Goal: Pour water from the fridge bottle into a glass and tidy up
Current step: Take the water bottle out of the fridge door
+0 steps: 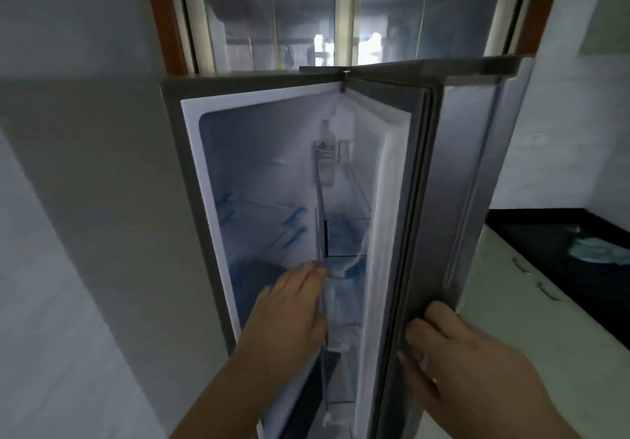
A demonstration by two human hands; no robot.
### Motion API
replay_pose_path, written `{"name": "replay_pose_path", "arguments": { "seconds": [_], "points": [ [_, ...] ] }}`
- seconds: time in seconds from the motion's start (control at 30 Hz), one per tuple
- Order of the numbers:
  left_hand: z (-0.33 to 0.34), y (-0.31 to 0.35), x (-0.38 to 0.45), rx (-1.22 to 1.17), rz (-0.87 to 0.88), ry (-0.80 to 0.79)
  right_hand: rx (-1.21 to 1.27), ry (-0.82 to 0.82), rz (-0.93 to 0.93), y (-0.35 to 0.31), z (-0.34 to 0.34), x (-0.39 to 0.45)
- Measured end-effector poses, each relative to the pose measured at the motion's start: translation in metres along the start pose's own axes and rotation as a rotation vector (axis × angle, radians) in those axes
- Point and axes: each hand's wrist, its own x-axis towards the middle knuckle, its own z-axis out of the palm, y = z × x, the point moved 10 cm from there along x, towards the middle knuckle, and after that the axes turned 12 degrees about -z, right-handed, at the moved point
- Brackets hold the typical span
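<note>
A grey fridge (191,179) stands in front of me with its door (453,179) swung partly open to the right. A clear water bottle (342,305) stands upright in the door's inner rack, blurred. My left hand (289,309) reaches into the gap, its fingers curled onto the bottle's left side near the shoulder; the thumb is hidden. My right hand (443,346) grips the door's free edge low down, fingers wrapped round the seal side. Inside, pale shelves with blue trim (266,223) show. No glass is in view.
A black countertop (531,234) runs along the right with a light blue cloth (596,251) on it, over pale cabinet fronts with handles (545,292). A window (341,19) sits above the fridge. A grey wall (78,199) closes the left side.
</note>
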Motion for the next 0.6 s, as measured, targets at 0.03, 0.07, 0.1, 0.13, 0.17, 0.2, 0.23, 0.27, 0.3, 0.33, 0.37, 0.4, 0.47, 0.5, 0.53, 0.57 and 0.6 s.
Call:
{"name": "replay_pose_path", "arguments": {
  "seconds": [0.03, 0.07, 0.1, 0.13, 0.17, 0.2, 0.23, 0.27, 0.3, 0.33, 0.37, 0.4, 0.47, 0.5, 0.53, 0.57, 0.6],
  "points": [
    [0.015, 0.003, 0.006, 0.014, 0.034, -0.038, -0.026, 0.01, 0.048, 0.014, -0.003, -0.008],
    [0.033, 0.008, 0.012, 0.042, 0.072, -0.087, -0.04, 0.003, 0.088, 0.026, -0.003, -0.015],
    [0.054, 0.013, 0.017, 0.069, 0.117, -0.136, -0.049, -0.014, 0.12, 0.036, -0.002, -0.022],
    [0.074, 0.02, 0.02, 0.083, 0.154, -0.18, -0.059, -0.033, 0.143, 0.044, 0.001, -0.028],
    [0.091, 0.03, 0.022, 0.084, 0.182, -0.215, -0.066, -0.059, 0.168, 0.052, 0.006, -0.035],
    [0.107, 0.042, 0.024, 0.083, 0.202, -0.258, -0.062, -0.093, 0.193, 0.06, 0.013, -0.041],
    [0.119, 0.056, 0.027, 0.072, 0.225, -0.281, -0.047, -0.124, 0.222, 0.069, 0.02, -0.046],
    [0.129, 0.07, 0.03, 0.057, 0.242, -0.288, -0.037, -0.147, 0.248, 0.078, 0.027, -0.05],
    [0.135, 0.084, 0.035, 0.035, 0.252, -0.285, -0.04, -0.156, 0.256, 0.087, 0.033, -0.052],
    [0.142, 0.097, 0.041, 0.013, 0.241, -0.283, -0.037, -0.172, 0.263, 0.094, 0.04, -0.052],
    [0.15, 0.109, 0.047, 0.005, 0.236, -0.286, -0.026, -0.201, 0.275, 0.104, 0.048, -0.052],
    [0.159, 0.12, 0.052, -0.003, 0.234, -0.303, 0.008, -0.243, 0.286, 0.112, 0.058, -0.052],
    [0.173, 0.143, 0.058, -0.016, 0.264, -0.325, 0.113, -0.322, 0.331, 0.131, 0.083, -0.054],
    [0.179, 0.152, 0.06, -0.012, 0.28, -0.338, 0.13, -0.34, 0.35, 0.141, 0.094, -0.056],
    [0.185, 0.16, 0.062, -0.004, 0.293, -0.355, 0.133, -0.339, 0.365, 0.152, 0.101, -0.056],
    [0.188, 0.168, 0.064, 0.007, 0.304, -0.362, 0.136, -0.326, 0.388, 0.164, 0.108, -0.057],
    [0.192, 0.175, 0.067, 0.019, 0.316, -0.361, 0.154, -0.3, 0.424, 0.178, 0.113, -0.058]
  ]
}}
